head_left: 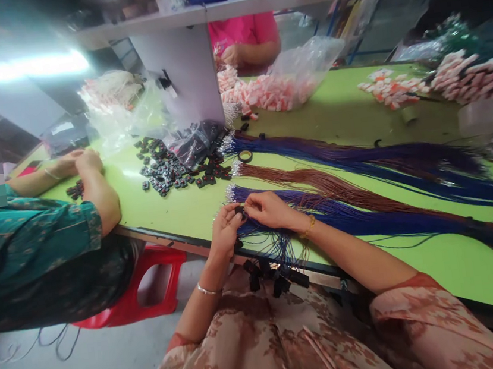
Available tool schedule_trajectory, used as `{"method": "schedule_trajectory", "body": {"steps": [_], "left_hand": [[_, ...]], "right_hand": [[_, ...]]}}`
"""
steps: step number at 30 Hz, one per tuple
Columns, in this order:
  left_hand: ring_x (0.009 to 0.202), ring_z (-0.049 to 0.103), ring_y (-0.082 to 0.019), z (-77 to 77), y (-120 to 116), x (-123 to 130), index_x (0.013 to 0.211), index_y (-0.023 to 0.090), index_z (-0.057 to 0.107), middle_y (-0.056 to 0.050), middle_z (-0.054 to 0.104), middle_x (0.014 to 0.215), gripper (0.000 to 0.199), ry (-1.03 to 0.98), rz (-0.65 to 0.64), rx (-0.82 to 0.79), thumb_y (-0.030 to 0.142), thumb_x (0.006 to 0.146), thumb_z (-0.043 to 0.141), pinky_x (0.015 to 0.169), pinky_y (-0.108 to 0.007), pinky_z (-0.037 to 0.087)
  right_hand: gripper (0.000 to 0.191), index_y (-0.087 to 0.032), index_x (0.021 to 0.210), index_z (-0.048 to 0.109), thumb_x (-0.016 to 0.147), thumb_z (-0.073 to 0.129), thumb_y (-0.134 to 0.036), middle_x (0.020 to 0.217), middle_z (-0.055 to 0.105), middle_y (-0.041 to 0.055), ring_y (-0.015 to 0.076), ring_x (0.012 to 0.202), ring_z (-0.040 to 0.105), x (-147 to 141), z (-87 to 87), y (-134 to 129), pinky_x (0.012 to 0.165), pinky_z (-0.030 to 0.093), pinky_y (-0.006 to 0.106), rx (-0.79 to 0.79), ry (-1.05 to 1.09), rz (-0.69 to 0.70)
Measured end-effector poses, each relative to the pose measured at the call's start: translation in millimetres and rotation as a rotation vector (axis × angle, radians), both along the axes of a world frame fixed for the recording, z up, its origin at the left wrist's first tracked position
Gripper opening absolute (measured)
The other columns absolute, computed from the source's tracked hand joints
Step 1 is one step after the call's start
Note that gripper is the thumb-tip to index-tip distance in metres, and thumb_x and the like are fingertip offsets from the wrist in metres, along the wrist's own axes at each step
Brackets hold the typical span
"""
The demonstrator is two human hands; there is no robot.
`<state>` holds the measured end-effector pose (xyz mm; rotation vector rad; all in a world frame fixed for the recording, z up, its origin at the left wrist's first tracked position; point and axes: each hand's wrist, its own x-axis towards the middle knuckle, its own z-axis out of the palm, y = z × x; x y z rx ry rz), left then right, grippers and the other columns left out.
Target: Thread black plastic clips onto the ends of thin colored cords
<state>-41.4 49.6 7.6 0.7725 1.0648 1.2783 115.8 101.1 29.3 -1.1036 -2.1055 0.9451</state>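
Note:
Near the table's front edge, my left hand (225, 230) is closed on a small black plastic connector housing (240, 212). My right hand (271, 210) meets it from the right, fingertips pinched against the housing; a wire end between them is too small to make out. Below my hands, several black connectors (280, 282) on thin wires hang over the edge by my lap. A bundle of blue wires (349, 217) with silvery terminal ends lies under and beyond my right hand. Brown wires (313, 177) lie just behind it.
Loose black housings (166, 173) are heaped to the left, near a roll of tape (245, 156). More blue wires (314, 152) stretch across the green table (456, 278). A co-worker's hands (84, 161) are at left, another person's hand (234, 55) opposite. A shelf (251, 1) hangs above.

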Motion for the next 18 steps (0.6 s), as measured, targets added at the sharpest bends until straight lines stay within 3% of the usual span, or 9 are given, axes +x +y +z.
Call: {"method": "schedule_trajectory", "body": {"steps": [6,10,14,18], "left_hand": [[0.078,0.064,-0.013,2.3,1,2,0.097,0.017,0.062,-0.003,0.069,0.087,0.034,0.008,0.014,-0.014,0.024,0.067,0.077,0.083,-0.03,0.051],[0.08,0.063,-0.015,10.7,-7,1,0.099,0.018,0.062,-0.004,0.069,0.089,0.031,0.099,0.011,0.028,0.023,0.071,0.074,0.083,-0.031,0.05],[0.09,0.062,-0.019,21.0,-32,-7,0.105,0.021,0.066,-0.006,0.068,0.099,0.027,0.534,-0.006,0.256,0.02,0.078,0.066,0.089,-0.032,0.047],[0.101,0.059,-0.023,17.8,-59,-10,0.111,0.02,0.065,-0.009,0.067,0.107,0.027,1.133,-0.148,0.537,0.018,0.087,0.054,0.092,-0.038,0.044]], "right_hand": [[0.015,-0.016,0.062,0.054,0.077,0.053,-0.022,0.054,0.049,-0.0043,0.0079,0.051,0.038,-1,3.1,-1,0.053,0.024,0.023,0.021,-0.046,0.017],[0.016,-0.016,0.066,0.056,0.079,0.052,-0.024,0.059,0.053,-0.0035,0.0084,0.054,0.041,2,6.7,8,0.054,0.028,0.022,-0.067,-0.011,0.082],[0.019,-0.015,0.077,0.061,0.085,0.054,-0.032,0.07,0.059,-0.0008,0.0104,0.062,0.046,11,10.4,15,0.061,0.033,0.023,-0.096,-0.051,0.153],[0.024,-0.015,0.093,0.062,0.079,0.068,-0.034,0.091,0.061,0.0055,0.0166,0.081,0.052,10,3.3,12,0.072,0.037,0.026,0.078,-0.286,0.235]]}}
